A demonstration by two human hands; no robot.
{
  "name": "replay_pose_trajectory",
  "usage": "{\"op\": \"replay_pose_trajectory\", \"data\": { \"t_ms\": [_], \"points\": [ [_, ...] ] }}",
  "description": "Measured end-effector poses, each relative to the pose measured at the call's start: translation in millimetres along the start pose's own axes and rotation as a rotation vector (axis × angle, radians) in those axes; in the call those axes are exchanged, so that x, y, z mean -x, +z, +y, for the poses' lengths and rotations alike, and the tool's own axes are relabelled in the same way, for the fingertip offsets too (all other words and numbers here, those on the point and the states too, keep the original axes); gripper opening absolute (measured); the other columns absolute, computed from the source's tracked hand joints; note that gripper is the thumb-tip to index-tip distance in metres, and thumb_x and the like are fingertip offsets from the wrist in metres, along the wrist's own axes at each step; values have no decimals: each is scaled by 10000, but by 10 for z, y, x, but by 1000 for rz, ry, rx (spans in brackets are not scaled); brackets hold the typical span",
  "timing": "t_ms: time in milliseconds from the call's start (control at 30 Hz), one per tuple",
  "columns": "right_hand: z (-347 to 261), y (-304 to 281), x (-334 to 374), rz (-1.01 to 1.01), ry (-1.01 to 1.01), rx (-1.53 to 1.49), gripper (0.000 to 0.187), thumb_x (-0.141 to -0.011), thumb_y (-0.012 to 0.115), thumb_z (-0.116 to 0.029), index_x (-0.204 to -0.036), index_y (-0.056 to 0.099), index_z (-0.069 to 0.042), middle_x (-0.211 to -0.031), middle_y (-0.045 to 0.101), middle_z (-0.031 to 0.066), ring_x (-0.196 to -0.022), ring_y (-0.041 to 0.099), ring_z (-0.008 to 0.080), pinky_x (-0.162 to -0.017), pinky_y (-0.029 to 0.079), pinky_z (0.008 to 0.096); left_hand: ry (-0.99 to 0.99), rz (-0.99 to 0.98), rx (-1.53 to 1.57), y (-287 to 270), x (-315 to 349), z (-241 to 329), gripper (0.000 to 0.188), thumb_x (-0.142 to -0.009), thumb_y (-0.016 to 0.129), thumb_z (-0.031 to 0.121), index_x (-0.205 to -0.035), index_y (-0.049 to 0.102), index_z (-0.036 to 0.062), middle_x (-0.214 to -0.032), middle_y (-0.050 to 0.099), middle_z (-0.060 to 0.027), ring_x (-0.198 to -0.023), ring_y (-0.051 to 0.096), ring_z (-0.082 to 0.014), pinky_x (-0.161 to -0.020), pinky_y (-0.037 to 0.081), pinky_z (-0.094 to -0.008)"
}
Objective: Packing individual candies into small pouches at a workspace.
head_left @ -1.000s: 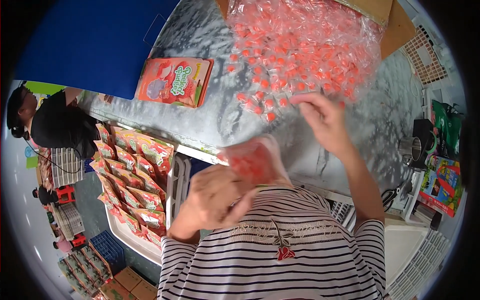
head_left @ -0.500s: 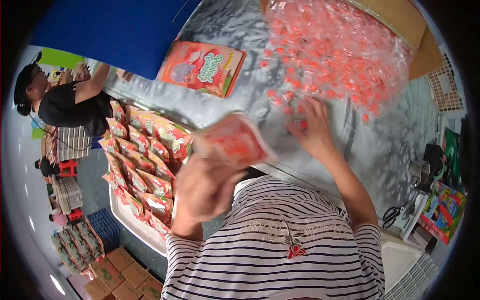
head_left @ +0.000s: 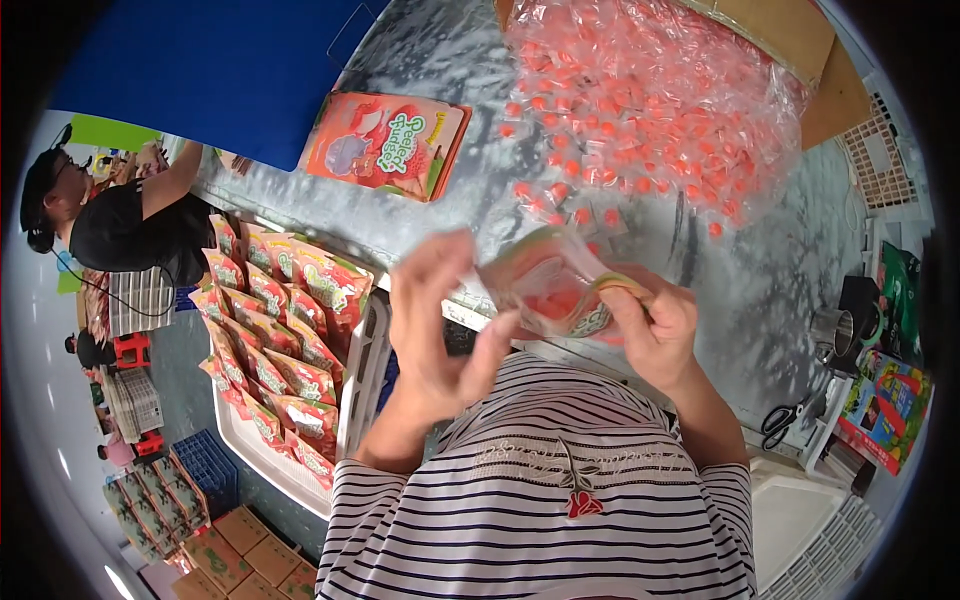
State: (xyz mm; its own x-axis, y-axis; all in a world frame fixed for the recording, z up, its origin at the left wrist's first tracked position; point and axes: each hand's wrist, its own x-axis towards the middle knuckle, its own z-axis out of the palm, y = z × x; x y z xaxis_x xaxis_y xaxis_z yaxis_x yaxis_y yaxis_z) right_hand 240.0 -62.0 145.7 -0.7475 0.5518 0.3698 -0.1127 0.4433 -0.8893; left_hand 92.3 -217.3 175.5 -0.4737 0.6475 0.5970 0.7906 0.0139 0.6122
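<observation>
A candy pouch (head_left: 560,295), with a see-through side showing red pieces, is held above the table's near edge. My right hand (head_left: 660,325) pinches its right edge between thumb and fingers. Just left of the pouch, my left hand (head_left: 430,335) is spread, thumb apart from fingers and slightly blurred. Its thumb tip comes close to the pouch; whether they touch I cannot tell. Beyond the pouch lie several loose wrapped candies (head_left: 582,216), in front of a large heap of red candies (head_left: 650,110) in clear wrappers.
Flat printed pouches (head_left: 385,145) are stacked on the grey marbled table (head_left: 480,60). Filled pouches (head_left: 270,340) stand in rows in a white crate (head_left: 235,425) at left. A blue panel (head_left: 210,70) covers the far left. Scissors (head_left: 783,425) lie right; a co-worker (head_left: 130,225) is at left.
My right hand has come from the loose candies to the pouch and grips its edge. My left hand has let go and spread its fingers. The pouch has shifted right.
</observation>
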Motion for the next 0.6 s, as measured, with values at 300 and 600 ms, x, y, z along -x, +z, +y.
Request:
{"op": "replay_pose_trajectory", "data": {
  "t_ms": [300,600],
  "points": [
    [3,-77,74,92,126,-126,106,-896,639,-63,-889,663,41,-761,668,36,-589,566,76,-549,460,233,-352,-162,486,125,102,-25,134,-871,681,103,-866,670,-30,-823,633,-111,-722,575,-171,-655,456,-276],
    [167,-208,137,60,256,-224,143,-904,638,-61,-997,665,44,-883,711,68,-751,609,68,-687,491,229,-544,-120,714,188,214,-73,151,-950,592,105,-886,640,-24,-830,603,-36,-736,543,-81,-669,435,-216]
  ]
}}
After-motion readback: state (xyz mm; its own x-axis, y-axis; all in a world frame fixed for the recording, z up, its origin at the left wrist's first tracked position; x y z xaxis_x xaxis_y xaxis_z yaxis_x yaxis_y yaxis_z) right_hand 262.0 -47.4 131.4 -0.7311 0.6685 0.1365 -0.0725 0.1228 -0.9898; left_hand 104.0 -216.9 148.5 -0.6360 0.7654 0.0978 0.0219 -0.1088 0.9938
